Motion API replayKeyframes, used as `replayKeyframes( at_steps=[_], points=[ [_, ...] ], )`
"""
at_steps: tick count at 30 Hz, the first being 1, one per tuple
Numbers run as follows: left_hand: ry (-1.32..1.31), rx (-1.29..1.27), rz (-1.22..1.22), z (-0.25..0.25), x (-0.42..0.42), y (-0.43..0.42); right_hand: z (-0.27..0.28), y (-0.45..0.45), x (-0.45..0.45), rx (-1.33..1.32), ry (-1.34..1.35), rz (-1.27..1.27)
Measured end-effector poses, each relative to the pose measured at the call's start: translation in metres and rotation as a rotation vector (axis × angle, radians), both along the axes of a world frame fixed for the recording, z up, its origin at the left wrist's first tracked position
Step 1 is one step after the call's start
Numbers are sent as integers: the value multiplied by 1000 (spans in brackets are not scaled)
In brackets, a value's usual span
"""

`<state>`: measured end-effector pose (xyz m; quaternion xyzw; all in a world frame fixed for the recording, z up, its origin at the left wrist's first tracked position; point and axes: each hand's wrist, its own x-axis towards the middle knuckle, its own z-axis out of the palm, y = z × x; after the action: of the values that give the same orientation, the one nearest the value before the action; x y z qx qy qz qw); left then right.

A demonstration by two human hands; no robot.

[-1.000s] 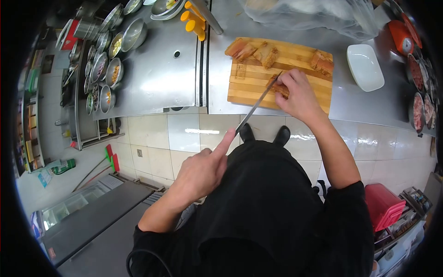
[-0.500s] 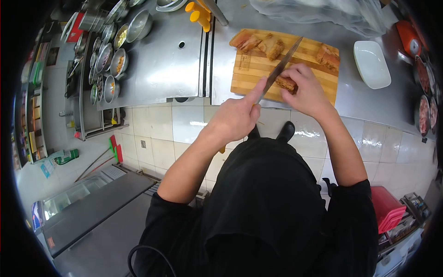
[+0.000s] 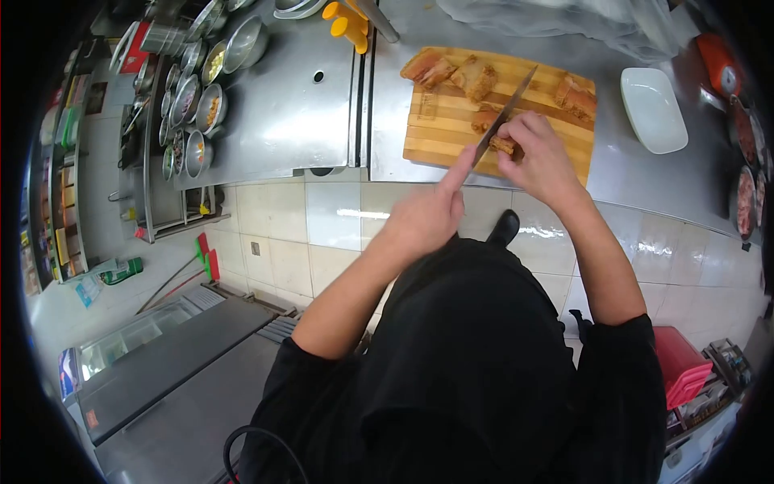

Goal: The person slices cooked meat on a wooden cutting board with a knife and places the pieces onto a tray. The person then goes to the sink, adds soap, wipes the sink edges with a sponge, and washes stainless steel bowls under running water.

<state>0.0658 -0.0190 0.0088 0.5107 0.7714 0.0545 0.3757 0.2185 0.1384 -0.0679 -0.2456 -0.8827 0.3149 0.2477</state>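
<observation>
My left hand (image 3: 426, 216) is closed round the handle of a long knife (image 3: 511, 106), its index finger stretched along the top of the blade. The blade slants up and away across a wooden cutting board (image 3: 439, 139). My right hand (image 3: 544, 157) grips a small chunk of crisp-skinned pork (image 3: 501, 145) close against the blade's right side. Left of the blade lies a separate pork piece (image 3: 484, 119). Toward the board's far edge are two larger chunks (image 3: 427, 69) (image 3: 477, 79), and another pork chunk (image 3: 575, 97) rests at the far right.
A white dish (image 3: 655, 111) stands right of the board, near a red scale (image 3: 717, 66) and bowls of raw meat (image 3: 743, 202). Plastic sheeting (image 3: 564, 22) lies behind. Orange-capped bottles (image 3: 349, 34) and several metal bowls (image 3: 211, 109) sit to the left.
A piece has come apart from the pork and now lies left of the blade. The knife and my left hand have shifted right, and my right hand holds a smaller chunk.
</observation>
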Motion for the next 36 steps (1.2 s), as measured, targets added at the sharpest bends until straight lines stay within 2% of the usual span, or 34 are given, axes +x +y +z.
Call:
replayKeyframes(
  at_steps=[4, 9, 11, 14, 17, 23, 25, 27, 31, 34, 36],
  points=[
    [-62, 24, 13, 33, -10, 11, 10, 2, 8, -136, 65, 47],
    [-1, -86, -45, 75, -2, -44, 5, 2, 12, -60, 29, -20],
    [14, -130, -33, 66, 0, -74, -1, 4, 11, -17, 37, -11],
    [-20, -136, 45, 21, 19, -34, -3, 0, 12, -11, 58, 4],
    [-37, 2, 40, 3, 18, 3, 1, 1, 14, -33, 44, -1],
    [-44, 92, 114, 53, -4, -72, 9, -2, 13, 17, -78, -80],
    [-20, 56, 160, 54, -10, -100, 12, -2, 5, 49, -175, -121],
    [-23, -43, 207, 50, -13, -112, 6, 3, -3, 35, -214, -58],
    [-53, -13, 211, 28, -15, -114, 1, 9, -6, 10, -197, -22],
    [-44, -7, 199, 26, -17, -117, 13, 5, -9, 29, -302, -111],
    [-43, -24, 185, 25, -16, -116, 14, 9, -13, -86, -354, -58]
  ],
)
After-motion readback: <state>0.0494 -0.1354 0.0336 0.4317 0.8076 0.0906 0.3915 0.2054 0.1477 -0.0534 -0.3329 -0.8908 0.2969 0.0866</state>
